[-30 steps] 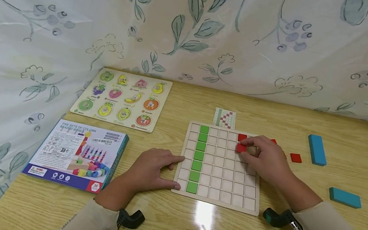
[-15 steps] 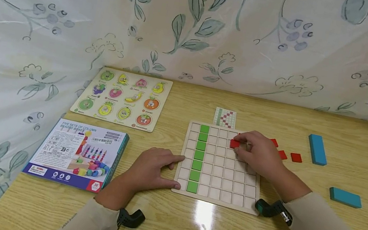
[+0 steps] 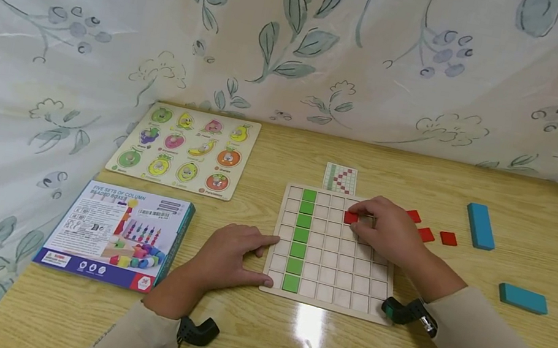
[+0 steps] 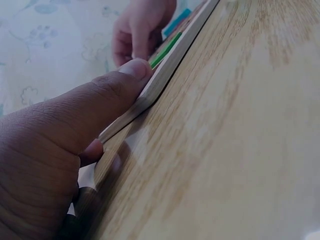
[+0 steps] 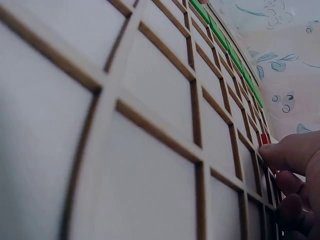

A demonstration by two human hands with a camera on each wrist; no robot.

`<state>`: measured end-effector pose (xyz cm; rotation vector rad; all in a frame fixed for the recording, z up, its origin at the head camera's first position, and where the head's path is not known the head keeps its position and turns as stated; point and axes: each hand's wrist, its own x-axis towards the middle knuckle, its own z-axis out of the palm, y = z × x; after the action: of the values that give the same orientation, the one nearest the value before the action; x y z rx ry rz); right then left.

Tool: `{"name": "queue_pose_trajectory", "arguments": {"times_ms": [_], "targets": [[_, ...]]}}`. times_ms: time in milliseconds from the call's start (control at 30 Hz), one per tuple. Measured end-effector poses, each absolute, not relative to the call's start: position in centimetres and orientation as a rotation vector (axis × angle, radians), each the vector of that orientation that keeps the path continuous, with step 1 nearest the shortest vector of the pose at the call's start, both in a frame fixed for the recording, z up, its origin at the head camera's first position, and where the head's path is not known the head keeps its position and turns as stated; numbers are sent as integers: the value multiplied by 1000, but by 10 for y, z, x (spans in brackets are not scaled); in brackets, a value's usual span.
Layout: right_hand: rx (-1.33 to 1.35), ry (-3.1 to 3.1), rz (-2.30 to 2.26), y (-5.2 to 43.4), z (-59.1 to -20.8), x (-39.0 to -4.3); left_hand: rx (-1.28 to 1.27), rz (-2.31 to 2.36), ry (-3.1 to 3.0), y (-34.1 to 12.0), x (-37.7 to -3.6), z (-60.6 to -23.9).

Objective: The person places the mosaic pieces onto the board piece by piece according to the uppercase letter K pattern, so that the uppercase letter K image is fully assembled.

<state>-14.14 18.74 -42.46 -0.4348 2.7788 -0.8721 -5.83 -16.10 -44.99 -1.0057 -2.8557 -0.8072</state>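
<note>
A wooden grid board (image 3: 330, 259) lies on the table, its second column from the left filled with green square tiles (image 3: 300, 235). With thumb and fingertips, my right hand (image 3: 386, 230) pinches a red square tile (image 3: 350, 218) at the board's second row; its fingers cover part of the top row. In the right wrist view, a sliver of that red tile (image 5: 264, 138) shows by the thumb. My left hand (image 3: 233, 256) touches the board's left edge, thumb and index finger extended. Its thumb (image 4: 117, 85) presses the board's rim in the left wrist view.
Behind the board lies a small pattern card (image 3: 340, 179). Several loose red tiles (image 3: 449, 238) lie to the right, with two blue blocks (image 3: 481, 226) beyond them. At the left are a fruit puzzle board (image 3: 183, 148) and a boxed bead set (image 3: 117, 235). A floral curtain (image 3: 301, 47) hangs behind.
My right hand has shifted left across the board with the red tile, uncovering loose red tiles behind it. A red tile seen in the top row is now hidden. My left hand stays still.
</note>
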Motion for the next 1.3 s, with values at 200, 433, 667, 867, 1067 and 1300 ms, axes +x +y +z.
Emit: {"name": "queue_pose_trajectory", "arguments": {"times_ms": [200,433,667,867,1067,1300], "targets": [[-457,2797,-903,188,-426,-138,-1014,-813,-2835,-161,-58,-451],[-397,2814,-1026,194,-429,-128,-1015,-809,-2825,-161,-57,-453],[-326,2852,-1077,208,-425,-114,-1012,-816,-2833,-162,-57,-453],[-340,2909,-1065,225,-428,-102,-1015,-816,-2834,-161,-58,-452],[-335,2948,-1035,241,-429,-92,-1007,-828,-2833,-161,-57,-451],[-412,3023,-968,258,-433,-86,-1011,-826,-2819,-161,-57,-450]]}}
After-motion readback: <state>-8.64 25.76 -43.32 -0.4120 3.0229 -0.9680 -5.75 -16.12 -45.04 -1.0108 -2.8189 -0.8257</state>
